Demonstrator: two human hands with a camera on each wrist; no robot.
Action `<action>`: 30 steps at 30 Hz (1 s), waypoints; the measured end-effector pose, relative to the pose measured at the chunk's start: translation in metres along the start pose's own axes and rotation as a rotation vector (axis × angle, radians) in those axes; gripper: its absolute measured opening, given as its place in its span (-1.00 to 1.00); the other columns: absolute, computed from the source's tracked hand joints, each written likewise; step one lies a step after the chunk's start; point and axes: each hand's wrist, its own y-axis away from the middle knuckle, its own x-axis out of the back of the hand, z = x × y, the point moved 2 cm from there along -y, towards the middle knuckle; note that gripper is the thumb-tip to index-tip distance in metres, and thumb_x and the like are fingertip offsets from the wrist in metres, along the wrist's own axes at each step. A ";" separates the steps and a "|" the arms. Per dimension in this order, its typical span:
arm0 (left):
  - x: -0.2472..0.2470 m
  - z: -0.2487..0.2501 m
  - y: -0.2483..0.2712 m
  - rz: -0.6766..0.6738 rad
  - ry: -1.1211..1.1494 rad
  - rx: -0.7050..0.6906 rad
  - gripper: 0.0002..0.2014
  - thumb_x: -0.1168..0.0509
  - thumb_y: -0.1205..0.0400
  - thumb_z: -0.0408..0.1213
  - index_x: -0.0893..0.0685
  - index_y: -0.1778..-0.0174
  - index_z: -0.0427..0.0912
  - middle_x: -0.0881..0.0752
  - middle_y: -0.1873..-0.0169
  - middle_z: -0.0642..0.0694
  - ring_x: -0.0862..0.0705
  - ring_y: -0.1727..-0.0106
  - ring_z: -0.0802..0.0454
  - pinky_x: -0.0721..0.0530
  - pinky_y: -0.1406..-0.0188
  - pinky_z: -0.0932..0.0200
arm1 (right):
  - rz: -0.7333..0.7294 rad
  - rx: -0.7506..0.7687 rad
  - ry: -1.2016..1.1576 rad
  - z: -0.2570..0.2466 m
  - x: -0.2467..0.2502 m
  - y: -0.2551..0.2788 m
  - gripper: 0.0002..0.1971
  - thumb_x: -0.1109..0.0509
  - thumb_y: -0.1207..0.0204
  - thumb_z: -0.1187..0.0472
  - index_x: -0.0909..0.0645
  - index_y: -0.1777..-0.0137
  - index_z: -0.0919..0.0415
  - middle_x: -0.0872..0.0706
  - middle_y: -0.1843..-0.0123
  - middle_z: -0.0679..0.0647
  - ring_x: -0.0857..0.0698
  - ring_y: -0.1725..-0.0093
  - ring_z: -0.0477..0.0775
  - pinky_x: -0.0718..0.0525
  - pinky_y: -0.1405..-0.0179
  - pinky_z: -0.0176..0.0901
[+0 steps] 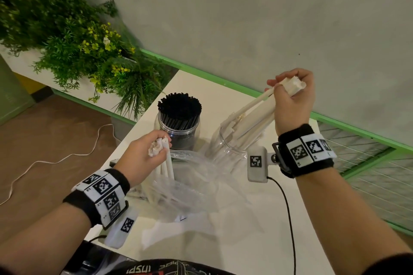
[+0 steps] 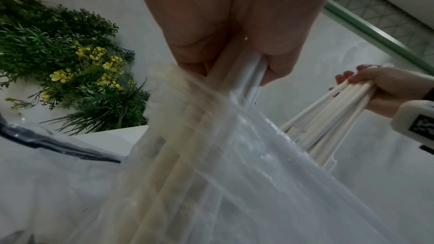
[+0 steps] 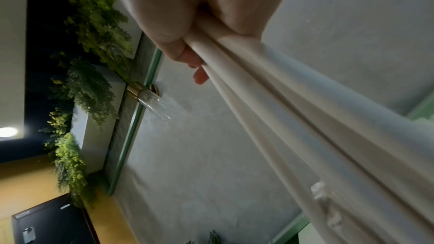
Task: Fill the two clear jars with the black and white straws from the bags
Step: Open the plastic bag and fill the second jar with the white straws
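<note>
A clear jar packed with black straws stands at the back of the white table. To its right a second clear jar holds a few white straws. My right hand grips a bunch of white straws by their tops, their lower ends slanting into that jar; the same bunch fills the right wrist view. My left hand grips another bunch of white straws whose lower part is inside a clear plastic bag, with the bag film over the straws up close.
Green plants with yellow flowers fill a planter at the left, beyond the table. A grey wall with a green rail runs behind the table. A white cable lies on the brown floor. A black cable trails from my right wrist.
</note>
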 end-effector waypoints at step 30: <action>0.002 0.005 0.001 0.008 -0.035 0.029 -0.77 -0.31 -0.58 -0.39 -0.61 0.07 0.10 -0.71 0.21 0.04 -0.62 0.25 0.22 -0.50 0.30 0.47 | -0.227 -0.473 0.333 0.121 0.063 0.043 -0.49 -0.30 -0.57 0.36 -0.38 -0.49 0.02 -0.50 -0.45 0.06 -0.50 -0.44 0.15 -0.47 -0.46 0.13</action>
